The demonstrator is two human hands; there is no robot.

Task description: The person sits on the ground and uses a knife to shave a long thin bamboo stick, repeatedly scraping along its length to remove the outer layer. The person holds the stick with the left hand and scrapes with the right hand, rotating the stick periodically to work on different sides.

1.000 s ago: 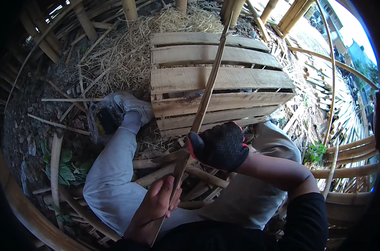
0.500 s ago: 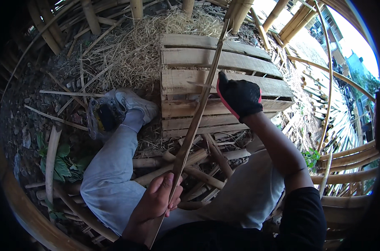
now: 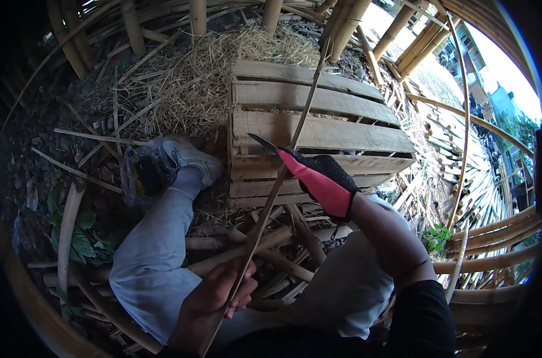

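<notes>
A long, thin bamboo strip [image 3: 305, 107] slants from my lap up to the far side of a slatted wooden crate [image 3: 333, 132]. My bare left hand [image 3: 222, 291] is closed round its near part, above my lap. My right hand [image 3: 324, 182], in a black and pink glove, is closed on a knife [image 3: 262, 142] at the strip's middle. The dark blade sticks out to the left, past the strip, over the crate's near edge. The glove hides the knife's handle. Whether the blade's edge touches the strip I cannot tell.
Dry bamboo shavings [image 3: 187, 89] are heaped left of the crate. Cut bamboo poles [image 3: 268, 241] lie between my legs. My left shoe [image 3: 190, 158] stands beside a clear plastic bag [image 3: 141, 173]. Upright bamboo posts [image 3: 348, 27] rise behind the crate, and more bamboo pieces [image 3: 479, 194] lie at right.
My right hand has come nearer along the strip and turned, showing the glove's pink side and the blade pointing far left. The strip now shows a narrower face. My left hand keeps its grip.
</notes>
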